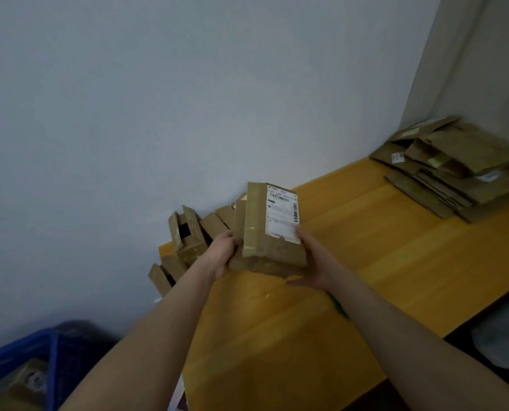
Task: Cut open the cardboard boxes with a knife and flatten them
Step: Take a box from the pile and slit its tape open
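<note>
Pale blue-grey wall (158, 99), yellow wooden table (381, 247) against it, blue crate (16, 348) lower left, dim light

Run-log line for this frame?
held: white-labelled taped brown cardboard box | left hand: grips left edge | right hand: holds right edge | knife: not visible

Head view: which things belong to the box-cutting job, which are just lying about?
Job: taped brown cardboard box with white label, held by left hand and right hand; pile of unflattened boxes by wall; stack of flattened cardboard.
Lying about: blue plastic crate; pale blurred bundle beside yellow wooden table.
</note>
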The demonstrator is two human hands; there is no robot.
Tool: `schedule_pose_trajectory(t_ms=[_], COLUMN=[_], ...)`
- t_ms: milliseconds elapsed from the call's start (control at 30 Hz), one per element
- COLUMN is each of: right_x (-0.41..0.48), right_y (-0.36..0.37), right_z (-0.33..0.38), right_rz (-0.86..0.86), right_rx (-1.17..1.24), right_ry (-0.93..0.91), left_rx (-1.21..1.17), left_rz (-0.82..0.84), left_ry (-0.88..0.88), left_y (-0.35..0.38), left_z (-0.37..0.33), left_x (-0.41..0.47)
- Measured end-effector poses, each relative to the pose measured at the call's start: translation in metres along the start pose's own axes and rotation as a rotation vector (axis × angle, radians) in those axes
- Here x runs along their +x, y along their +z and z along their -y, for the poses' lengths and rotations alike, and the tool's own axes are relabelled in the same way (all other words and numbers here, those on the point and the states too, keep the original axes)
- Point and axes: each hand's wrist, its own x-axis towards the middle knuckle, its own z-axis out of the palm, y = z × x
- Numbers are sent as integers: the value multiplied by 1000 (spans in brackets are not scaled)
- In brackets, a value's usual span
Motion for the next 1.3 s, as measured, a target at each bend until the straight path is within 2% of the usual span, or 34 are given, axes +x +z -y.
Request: schedule_pose_trajectory(t_ms=[67,133,200,267,300,367,433,500,600,667,767,833,933,1067,1167,1300], right_x=[-7,-6,0,4,4,5,7,11,21,29,38,43,50,52,60,68], right_y=[0,3,5,5,6,7,10,11,7,7,9,10,6,-23,-51,-67], right_z=[-4,-9,-15,-24,-29,-40,-50,-56,-65,-73,-82,-86,-86,-82,-90,-100], right_rz=[77,61,-50,-181,-230,-281,-299,-340,-438,-480,-513,-498,-510,-654,-699,-711], right_rx=[98,106,30,-88,-136,-196,-216,-189,-143,-200,-253,-358,-547,-1062,-1293,-1471], right_ry=[1,-14,-28,-57,-78,-105,-111,-67,-14,-13,3,8,-31,9,61,129], left_rx=[-22,-50,24,215,284,400,469,513,650,756,1045,1225,1369,1539,1589,1617], left_rz=[7,-23,-139,-308,-316,-165,32,134,151,165,83,29,-19,-15,19,67], left_ry=[-41,-80,-21,117,173,169,31,-59,3,55,98,136,160,245,340,346], left_y=[4,8,7,3,3,10,22,29,27,30,38,43,50,41,19,8], left_z=[7,14,23,29,30,32,36,47,69,77,82,87,93,95,100,107], left_x=[-5,-13,-11,-8,-9,-11,-15,-12,5,15,31,38,42,50,61,68])
